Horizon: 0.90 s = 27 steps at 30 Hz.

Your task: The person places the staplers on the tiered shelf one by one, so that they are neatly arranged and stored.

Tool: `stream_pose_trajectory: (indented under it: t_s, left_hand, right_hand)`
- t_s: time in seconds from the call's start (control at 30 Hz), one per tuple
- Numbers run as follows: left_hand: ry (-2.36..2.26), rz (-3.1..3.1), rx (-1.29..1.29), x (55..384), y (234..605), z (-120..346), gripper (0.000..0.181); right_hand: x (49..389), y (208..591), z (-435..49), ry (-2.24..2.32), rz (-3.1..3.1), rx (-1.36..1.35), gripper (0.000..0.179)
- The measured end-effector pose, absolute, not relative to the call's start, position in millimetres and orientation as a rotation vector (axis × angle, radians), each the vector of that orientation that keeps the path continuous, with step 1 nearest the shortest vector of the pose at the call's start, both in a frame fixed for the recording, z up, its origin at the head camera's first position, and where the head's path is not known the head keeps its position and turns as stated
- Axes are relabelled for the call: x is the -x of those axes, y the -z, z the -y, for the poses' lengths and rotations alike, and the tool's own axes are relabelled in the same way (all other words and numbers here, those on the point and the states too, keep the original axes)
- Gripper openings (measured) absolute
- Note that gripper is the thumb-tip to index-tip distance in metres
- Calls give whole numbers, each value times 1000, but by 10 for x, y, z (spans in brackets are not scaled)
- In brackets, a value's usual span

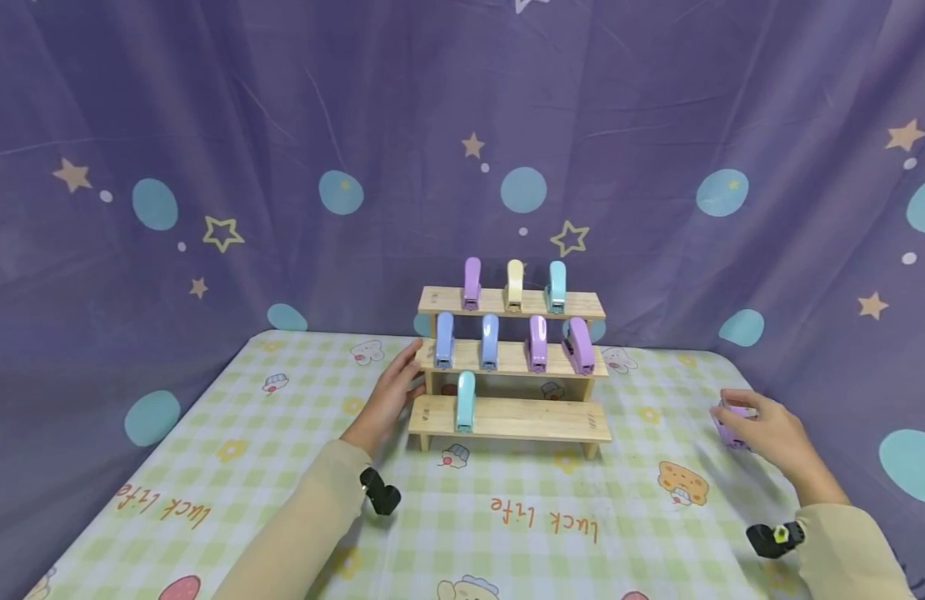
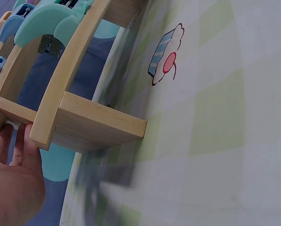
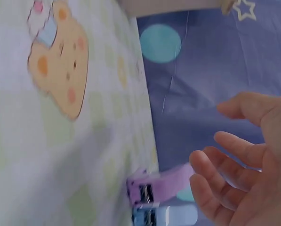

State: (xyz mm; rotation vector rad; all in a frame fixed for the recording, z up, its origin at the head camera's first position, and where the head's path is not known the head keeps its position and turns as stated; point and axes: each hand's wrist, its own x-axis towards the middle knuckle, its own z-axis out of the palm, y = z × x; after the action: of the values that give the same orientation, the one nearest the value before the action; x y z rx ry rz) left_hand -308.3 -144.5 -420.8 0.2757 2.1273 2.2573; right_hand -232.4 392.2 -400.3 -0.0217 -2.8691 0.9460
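Note:
A three-tier wooden stand (image 1: pixel 537 419) holds small staplers. My left hand (image 1: pixel 391 396) touches the left end of its middle tier; in the left wrist view the fingers (image 2: pixel 31 146) reach up against the wood beside the lowest board. A teal stapler (image 1: pixel 466 402) stands on the bottom tier, left of its middle. To the right of the stand, my right hand (image 1: pixel 770 433) hovers with loosely bent fingers by a purple stapler (image 1: pixel 731 427), partly hidden behind the hand. The right wrist view shows this purple stapler (image 3: pixel 161 185) beside a light blue stapler (image 3: pixel 171 215), with the fingertips near them.
Two blue staplers (image 1: pixel 489 342) and two purple staplers (image 1: pixel 537 343) line the middle tier. On the top tier stand purple (image 1: pixel 472 283), cream (image 1: pixel 514 285) and teal (image 1: pixel 556 287) staplers. A green checked cloth (image 1: pixel 282 450) covers the table; a purple curtain (image 1: pixel 402 108) hangs behind.

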Motion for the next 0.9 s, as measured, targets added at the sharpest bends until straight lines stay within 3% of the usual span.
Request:
stream_pose_trajectory:
  t_s: [0.47, 0.9]
  left_hand:
    - [-2239, -2131, -266, 3082, 4184, 1447, 52]
    - [-2234, -2139, -265, 3083, 4197, 1446, 52]
  right_hand:
    - [2369, 4158, -4176, -958, 2916, 146, 84]
    - [2513, 4319, -4196, -763, 2988, 88, 68]
